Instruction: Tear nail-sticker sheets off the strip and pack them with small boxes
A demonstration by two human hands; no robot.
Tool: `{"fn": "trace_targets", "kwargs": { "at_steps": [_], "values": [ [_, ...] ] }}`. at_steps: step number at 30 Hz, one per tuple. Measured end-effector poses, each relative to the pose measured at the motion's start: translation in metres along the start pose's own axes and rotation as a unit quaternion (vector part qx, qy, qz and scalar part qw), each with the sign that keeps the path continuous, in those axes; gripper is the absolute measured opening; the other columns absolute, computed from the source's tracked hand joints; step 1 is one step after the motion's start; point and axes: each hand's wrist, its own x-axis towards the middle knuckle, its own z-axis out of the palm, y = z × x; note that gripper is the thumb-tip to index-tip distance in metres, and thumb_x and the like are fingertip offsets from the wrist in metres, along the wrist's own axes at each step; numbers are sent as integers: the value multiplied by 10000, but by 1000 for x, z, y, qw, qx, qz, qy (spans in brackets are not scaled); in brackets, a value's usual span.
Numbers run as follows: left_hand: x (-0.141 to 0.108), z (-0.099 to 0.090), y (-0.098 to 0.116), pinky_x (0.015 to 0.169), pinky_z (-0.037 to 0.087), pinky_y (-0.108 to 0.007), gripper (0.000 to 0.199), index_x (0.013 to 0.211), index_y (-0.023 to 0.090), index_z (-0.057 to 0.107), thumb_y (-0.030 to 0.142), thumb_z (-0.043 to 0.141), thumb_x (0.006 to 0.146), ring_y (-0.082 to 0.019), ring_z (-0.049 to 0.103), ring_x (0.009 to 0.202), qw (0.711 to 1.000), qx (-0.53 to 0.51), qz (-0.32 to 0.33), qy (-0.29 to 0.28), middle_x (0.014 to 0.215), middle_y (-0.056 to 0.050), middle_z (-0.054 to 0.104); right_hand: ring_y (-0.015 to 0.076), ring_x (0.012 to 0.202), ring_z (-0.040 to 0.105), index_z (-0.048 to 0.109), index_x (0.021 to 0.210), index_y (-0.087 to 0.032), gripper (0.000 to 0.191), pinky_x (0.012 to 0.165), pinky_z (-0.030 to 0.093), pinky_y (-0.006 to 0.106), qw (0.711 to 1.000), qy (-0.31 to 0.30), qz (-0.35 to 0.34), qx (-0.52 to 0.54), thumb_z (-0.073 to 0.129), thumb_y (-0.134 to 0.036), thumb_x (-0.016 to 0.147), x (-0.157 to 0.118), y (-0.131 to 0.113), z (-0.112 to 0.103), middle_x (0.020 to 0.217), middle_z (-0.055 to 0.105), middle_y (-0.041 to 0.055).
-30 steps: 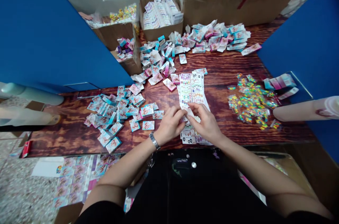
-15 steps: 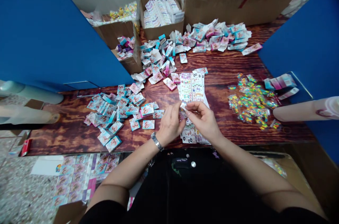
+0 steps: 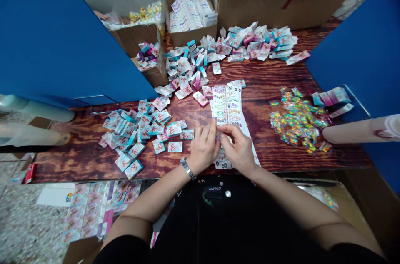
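Both hands meet over the printed sticker sheets on the wooden table. My left hand, with a metal watch on its wrist, is closed around a small printed carton. Most of that carton is hidden by the fingers. My right hand is closed too, thumb and index finger pinching at the carton's upper end. Left of the hands lies a heap of small blue and pink cartons, one of them close beside my left hand.
Cartons with raised flaps are heaped along the back. Small colourful bagged pieces lie at the right, near several cartons. A box of sheets and a large cardboard box stand behind. Blue panels flank the table.
The carton's white flap, visible between the fingertips before, is now covered by the fingers. My right hand has shifted slightly down, its fingers more curled. A lower sheet's edge shows further right.
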Motion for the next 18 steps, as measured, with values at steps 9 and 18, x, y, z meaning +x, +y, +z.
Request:
{"fn": "trace_targets", "kwargs": {
  "at_steps": [9, 18],
  "values": [
    [-3, 4, -10, 889, 459, -440, 667, 1522, 127, 123, 177, 405, 919, -269, 527, 1030, 998, -48, -28, -12, 1227, -183, 572, 262, 1262, 492, 379, 1423, -251, 515, 1042, 460, 511, 986, -44, -143, -78, 458, -169, 921, -18, -6, 13, 1359, 523, 132],
    [2, -3, -16, 848, 474, -401, 672, 1489, 152, 258, 253, 540, 888, -245, 527, 957, 996, -80, -40, 18, 1210, -144, 607, 232, 1293, 500, 182, 1520, -267, 606, 1080, 443, 474, 988, -88, -123, -24, 427, -212, 968, -2, 7, -4, 1429, 490, 113]
  ]
}}
